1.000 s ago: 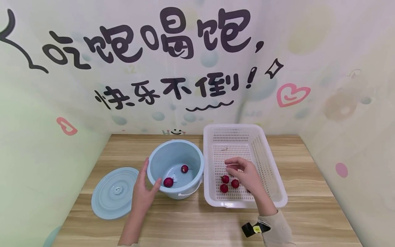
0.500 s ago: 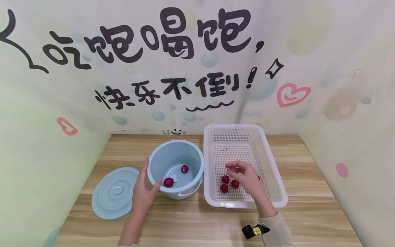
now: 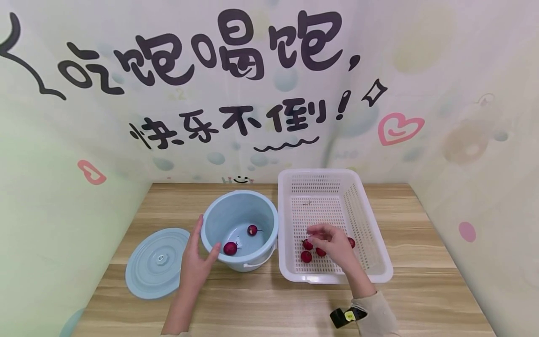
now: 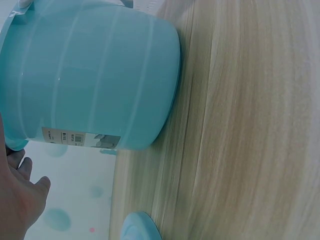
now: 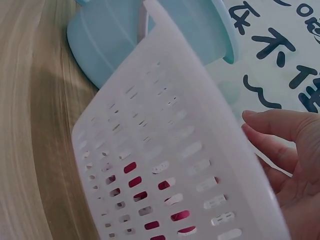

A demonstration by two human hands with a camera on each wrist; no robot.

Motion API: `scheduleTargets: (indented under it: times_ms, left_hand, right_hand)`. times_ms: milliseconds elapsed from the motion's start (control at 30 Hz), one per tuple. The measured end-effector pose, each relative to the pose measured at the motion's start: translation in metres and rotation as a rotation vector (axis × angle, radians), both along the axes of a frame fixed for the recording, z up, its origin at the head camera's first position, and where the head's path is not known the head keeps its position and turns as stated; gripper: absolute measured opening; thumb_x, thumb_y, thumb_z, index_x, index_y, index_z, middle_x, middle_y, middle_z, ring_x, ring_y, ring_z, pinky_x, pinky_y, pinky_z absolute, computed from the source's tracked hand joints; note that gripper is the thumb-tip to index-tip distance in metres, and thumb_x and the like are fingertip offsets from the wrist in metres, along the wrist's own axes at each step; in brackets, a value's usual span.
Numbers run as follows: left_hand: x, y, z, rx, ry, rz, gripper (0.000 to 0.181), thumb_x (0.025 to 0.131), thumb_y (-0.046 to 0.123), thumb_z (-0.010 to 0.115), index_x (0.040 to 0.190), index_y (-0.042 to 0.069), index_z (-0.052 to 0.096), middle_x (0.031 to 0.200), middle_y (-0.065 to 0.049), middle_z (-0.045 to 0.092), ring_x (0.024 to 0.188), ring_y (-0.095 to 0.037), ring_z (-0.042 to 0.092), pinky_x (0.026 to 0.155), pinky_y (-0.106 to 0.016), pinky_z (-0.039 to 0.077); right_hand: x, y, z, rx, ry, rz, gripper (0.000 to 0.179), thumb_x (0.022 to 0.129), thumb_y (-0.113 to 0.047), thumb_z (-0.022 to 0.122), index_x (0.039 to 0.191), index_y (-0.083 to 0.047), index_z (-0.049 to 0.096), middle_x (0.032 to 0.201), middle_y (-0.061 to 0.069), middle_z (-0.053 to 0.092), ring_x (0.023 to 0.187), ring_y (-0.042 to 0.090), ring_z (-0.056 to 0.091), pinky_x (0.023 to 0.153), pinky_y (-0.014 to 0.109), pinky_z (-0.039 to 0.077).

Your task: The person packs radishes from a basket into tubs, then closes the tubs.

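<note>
While the lid (image 3: 153, 270) lies leftmost on the worktop (image 3: 252, 302), the left hand (image 3: 197, 264) braces the bucket (image 3: 236, 210), fingers spread wide; two radishes (image 3: 230, 248) inside. Basket (image 3: 284, 234) just right: remaining radishes (image 3: 306, 257), right hand (image 3: 338, 242) above, fingers loosely curved, nothing visible between. Step seems radish picking; next move probably calls for pinching one, bucket-bound.

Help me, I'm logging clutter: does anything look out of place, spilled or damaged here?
A thin stem-like scrap lies alone toward the far end of the white perforated basket, apart from the radishes. One radish in the blue bucket shows a pale patch; whether that is damage, I can't tell. No spill shows.
</note>
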State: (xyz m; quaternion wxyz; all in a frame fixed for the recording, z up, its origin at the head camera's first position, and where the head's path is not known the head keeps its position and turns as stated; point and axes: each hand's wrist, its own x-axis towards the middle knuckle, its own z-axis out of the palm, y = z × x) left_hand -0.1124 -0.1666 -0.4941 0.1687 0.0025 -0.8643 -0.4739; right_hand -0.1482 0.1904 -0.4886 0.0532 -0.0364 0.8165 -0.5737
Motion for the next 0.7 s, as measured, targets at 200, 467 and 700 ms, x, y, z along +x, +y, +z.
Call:
scheduleTargets:
  times_ms: [200,467,700]
  left_hand:
    - [0.000,0.000,0.000,0.001,-0.008,-0.002,0.082,0.088,0.020,0.071,0.158,0.020,0.028,0.162,-0.009,0.034,0.148,-0.036,0.034,0.116,-0.061,0.036]
    - [0.000,0.000,0.001,0.002,-0.002,-0.001,0.082,0.088,0.020,0.071,0.158,0.019,0.029,0.162,-0.010,0.035,0.148,-0.036,0.034,0.117,-0.061,0.035]
    - [0.000,0.000,0.000,0.001,-0.001,-0.001,0.082,0.087,0.019,0.071,0.158,0.019,0.029,0.162,-0.010,0.035,0.148,-0.036,0.034,0.117,-0.061,0.034]
  right_hand:
    - [0.001,-0.002,-0.004,-0.014,-0.041,0.014,0.029,0.088,-0.008,0.073,0.114,0.003,0.069,0.109,0.022,0.071,0.085,0.008,0.065,0.071,0.017,0.054]
    - [0.001,-0.003,-0.006,0.031,-0.063,0.048,0.031,0.088,-0.010,0.072,0.114,0.007,0.067,0.109,0.022,0.072,0.088,0.010,0.068,0.074,0.019,0.055]
    - [0.000,-0.004,-0.012,0.145,-0.118,0.090,0.028,0.090,-0.014,0.070,0.114,0.001,0.070,0.108,0.015,0.073,0.099,0.025,0.070,0.080,0.031,0.060]
